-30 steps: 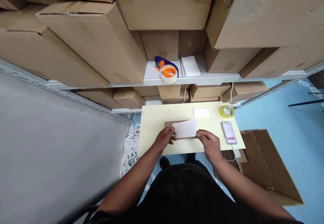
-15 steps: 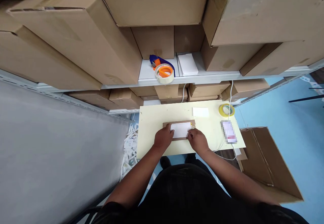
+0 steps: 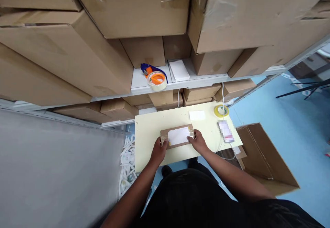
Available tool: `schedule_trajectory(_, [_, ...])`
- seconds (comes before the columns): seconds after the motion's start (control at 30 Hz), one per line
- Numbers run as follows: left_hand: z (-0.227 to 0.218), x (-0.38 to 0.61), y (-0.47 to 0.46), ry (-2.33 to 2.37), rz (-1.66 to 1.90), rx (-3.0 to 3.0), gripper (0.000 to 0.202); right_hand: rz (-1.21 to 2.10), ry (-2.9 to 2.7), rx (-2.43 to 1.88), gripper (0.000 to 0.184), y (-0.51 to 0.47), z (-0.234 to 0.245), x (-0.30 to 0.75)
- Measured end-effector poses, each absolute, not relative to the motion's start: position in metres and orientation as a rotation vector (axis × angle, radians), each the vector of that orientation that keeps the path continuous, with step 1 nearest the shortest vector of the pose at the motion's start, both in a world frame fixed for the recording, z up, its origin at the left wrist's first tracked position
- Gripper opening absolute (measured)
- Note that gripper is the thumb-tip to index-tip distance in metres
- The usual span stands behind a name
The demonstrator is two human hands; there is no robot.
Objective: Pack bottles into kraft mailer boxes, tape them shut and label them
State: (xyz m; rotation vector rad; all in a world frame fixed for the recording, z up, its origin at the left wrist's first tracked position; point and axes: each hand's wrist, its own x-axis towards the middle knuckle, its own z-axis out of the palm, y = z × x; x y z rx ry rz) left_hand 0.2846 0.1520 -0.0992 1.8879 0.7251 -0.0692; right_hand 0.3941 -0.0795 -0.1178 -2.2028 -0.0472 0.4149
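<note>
A flat brown cardboard box (image 3: 177, 126) is held between my two hands over the pale yellow table (image 3: 146, 128). On its top lies a white paper label (image 3: 178, 136), with shiny tape near both ends. My left hand (image 3: 158, 150) grips the left end, thumb on top. At the right end my right hand (image 3: 198, 140) is closed around the box, thumb on top by the label's edge. The fingers under the box are hidden. Whether the box touches the table I cannot tell.
Behind the box lie a white slip (image 3: 197, 115) and a yellow tape roll (image 3: 221, 110). A phone (image 3: 225, 131) with a white cable is at the table's right. A tape dispenser (image 3: 157, 79) sits on the shelf edge. An open carton (image 3: 266, 155) stands on the floor at right.
My hands have shifted from the label's top to the two ends of the box and grip it there. The box now sits slightly tilted, right end farther back. The camera view has turned.
</note>
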Motion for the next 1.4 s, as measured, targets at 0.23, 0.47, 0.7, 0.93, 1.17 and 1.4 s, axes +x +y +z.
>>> schedule_trajectory(0.23, [-0.068,0.286,0.155,0.587,-0.037,1.897,0.052,0.362,0.074,-2.073,0.045,-0.081,-0.091,0.395])
schedule_trajectory(0.47, [-0.002,0.319,0.153,0.399,0.06,1.906,0.054,0.088,0.156,-1.966,0.046,-0.099,-0.024,0.385])
schedule_trajectory(0.7, [0.048,0.383,0.068,0.182,0.061,2.037,0.058,-0.147,0.295,-1.894,0.045,-0.191,0.009,0.388])
schedule_trajectory(0.93, [0.055,0.466,-0.102,-0.145,-0.109,2.058,0.062,-0.307,0.581,-1.804,0.044,-0.349,0.015,0.393])
schedule_trajectory(1.17, [0.04,0.516,-0.278,-0.405,-0.419,2.01,0.06,-0.397,0.955,-1.781,0.047,-0.487,-0.001,0.363])
schedule_trajectory(1.4, [0.01,0.527,-0.374,-0.56,-0.641,1.948,0.059,-0.479,1.151,-1.684,0.045,-0.55,-0.033,0.334])
